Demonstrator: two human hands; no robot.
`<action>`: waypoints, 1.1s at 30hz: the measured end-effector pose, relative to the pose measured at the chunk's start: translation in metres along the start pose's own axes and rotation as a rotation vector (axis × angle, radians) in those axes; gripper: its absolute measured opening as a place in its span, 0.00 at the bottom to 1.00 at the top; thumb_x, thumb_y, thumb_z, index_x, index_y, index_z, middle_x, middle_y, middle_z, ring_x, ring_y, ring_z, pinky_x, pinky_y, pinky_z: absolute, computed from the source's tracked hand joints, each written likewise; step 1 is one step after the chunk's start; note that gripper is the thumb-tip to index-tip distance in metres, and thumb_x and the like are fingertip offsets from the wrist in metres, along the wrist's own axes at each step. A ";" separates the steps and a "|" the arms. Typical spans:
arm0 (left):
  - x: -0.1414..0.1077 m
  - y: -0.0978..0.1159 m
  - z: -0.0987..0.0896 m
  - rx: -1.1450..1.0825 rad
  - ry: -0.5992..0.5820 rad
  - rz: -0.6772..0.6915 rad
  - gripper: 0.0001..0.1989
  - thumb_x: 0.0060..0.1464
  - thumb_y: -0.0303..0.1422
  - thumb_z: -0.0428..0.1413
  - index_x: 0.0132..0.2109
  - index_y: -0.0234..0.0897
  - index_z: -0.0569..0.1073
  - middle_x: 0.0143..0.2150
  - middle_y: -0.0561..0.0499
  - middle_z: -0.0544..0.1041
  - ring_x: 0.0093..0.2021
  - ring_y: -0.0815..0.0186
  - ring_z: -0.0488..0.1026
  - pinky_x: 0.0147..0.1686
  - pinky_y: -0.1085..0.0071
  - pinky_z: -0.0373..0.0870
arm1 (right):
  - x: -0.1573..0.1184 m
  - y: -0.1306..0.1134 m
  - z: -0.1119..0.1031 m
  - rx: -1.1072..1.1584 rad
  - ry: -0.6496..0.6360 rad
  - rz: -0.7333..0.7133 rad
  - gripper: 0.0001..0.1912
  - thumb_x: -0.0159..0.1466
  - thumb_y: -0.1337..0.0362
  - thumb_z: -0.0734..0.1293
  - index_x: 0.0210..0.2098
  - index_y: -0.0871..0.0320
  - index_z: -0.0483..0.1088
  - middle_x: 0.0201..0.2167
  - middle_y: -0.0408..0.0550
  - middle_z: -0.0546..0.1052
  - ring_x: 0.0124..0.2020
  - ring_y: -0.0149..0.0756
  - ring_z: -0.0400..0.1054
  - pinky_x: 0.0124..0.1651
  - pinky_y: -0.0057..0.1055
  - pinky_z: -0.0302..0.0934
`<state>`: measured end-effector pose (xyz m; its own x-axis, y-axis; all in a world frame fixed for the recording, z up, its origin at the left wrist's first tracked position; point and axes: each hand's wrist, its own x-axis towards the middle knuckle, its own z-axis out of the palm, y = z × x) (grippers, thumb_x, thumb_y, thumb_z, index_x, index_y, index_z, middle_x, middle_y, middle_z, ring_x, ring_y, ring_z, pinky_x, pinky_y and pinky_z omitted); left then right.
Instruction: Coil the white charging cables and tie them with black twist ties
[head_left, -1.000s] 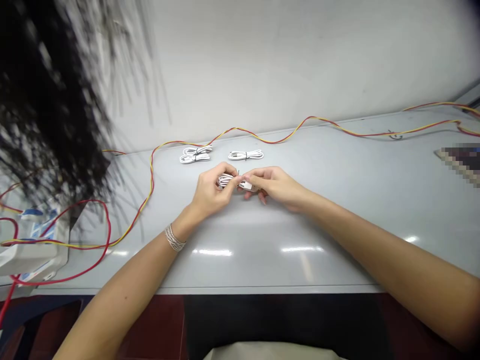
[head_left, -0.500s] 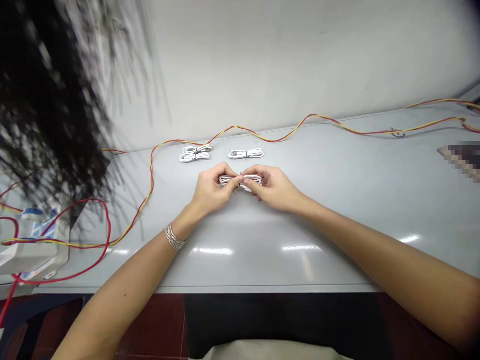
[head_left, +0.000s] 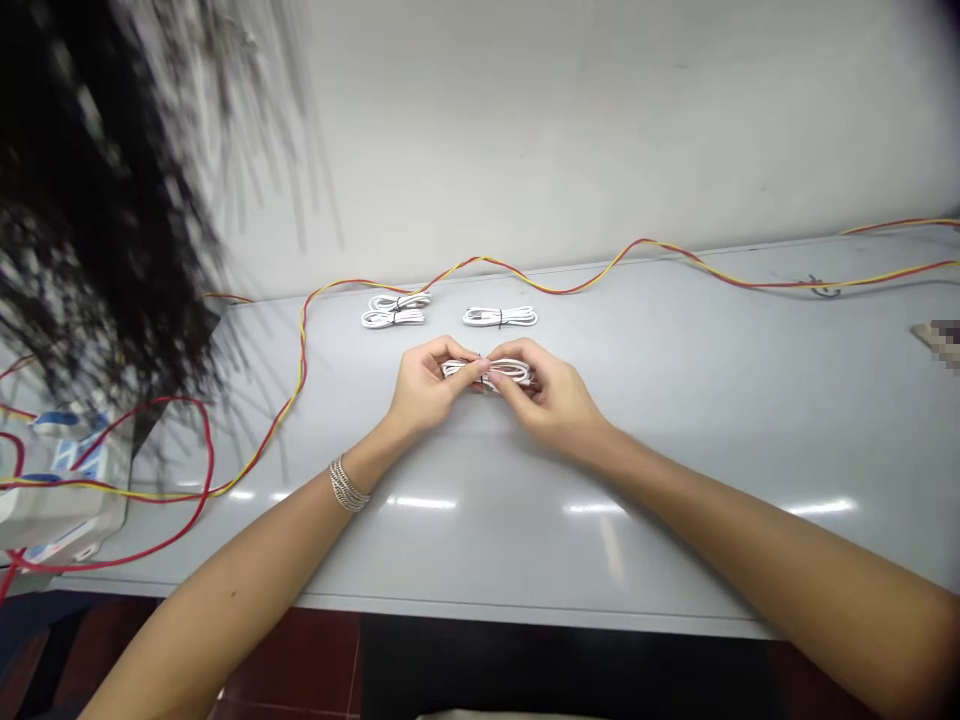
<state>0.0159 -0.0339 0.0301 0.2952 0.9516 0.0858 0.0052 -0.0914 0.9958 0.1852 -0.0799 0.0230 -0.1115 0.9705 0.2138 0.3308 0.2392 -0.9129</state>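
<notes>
Between my two hands, above the grey table (head_left: 517,560), is a folded bundle of white cable (head_left: 513,370) with a dark tie around its middle. My left hand (head_left: 431,385) pinches its left part, and my right hand (head_left: 551,395) grips the right part. Both thumbs meet near the tie; the fingertips behind the bundle are mostly hidden. Farther back lies a single tied white cable bundle (head_left: 517,316). Left of it, two more tied bundles (head_left: 394,318) lie against each other.
A red and yellow wire (head_left: 566,290) runs along the table's back edge and curves down at left. White devices (head_left: 75,500) with a red cable (head_left: 206,440) stand at the left edge. Dark blurred strands hang at upper left. A pixelated object (head_left: 941,342) is at far right.
The view has shifted slightly. My right thumb and fingers have shifted on the bundle, and more of its right-hand loops now shows. Both hands still hold it.
</notes>
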 end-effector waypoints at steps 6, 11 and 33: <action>-0.001 -0.001 -0.004 -0.028 0.027 -0.081 0.12 0.45 0.37 0.69 0.31 0.34 0.76 0.30 0.50 0.80 0.30 0.66 0.77 0.34 0.67 0.77 | -0.005 -0.001 0.004 -0.152 -0.017 -0.043 0.09 0.69 0.59 0.62 0.34 0.55 0.66 0.26 0.42 0.71 0.23 0.30 0.60 0.29 0.29 0.57; -0.003 0.002 -0.003 -0.029 0.039 -0.145 0.10 0.45 0.35 0.69 0.30 0.35 0.77 0.29 0.50 0.81 0.29 0.67 0.77 0.32 0.69 0.75 | -0.007 0.000 0.003 -0.219 -0.050 -0.069 0.08 0.69 0.63 0.60 0.33 0.55 0.66 0.25 0.43 0.70 0.23 0.30 0.59 0.27 0.30 0.54; -0.008 0.000 -0.005 -0.093 0.055 -0.249 0.14 0.41 0.32 0.71 0.35 0.38 0.76 0.25 0.53 0.81 0.27 0.64 0.79 0.33 0.67 0.75 | -0.012 0.005 0.004 -0.101 -0.143 -0.032 0.06 0.69 0.65 0.60 0.35 0.53 0.64 0.28 0.43 0.71 0.24 0.32 0.61 0.28 0.31 0.57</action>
<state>0.0087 -0.0398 0.0295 0.2439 0.9560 -0.1629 -0.0175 0.1723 0.9849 0.1843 -0.0903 0.0143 -0.2535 0.9497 0.1840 0.4165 0.2788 -0.8653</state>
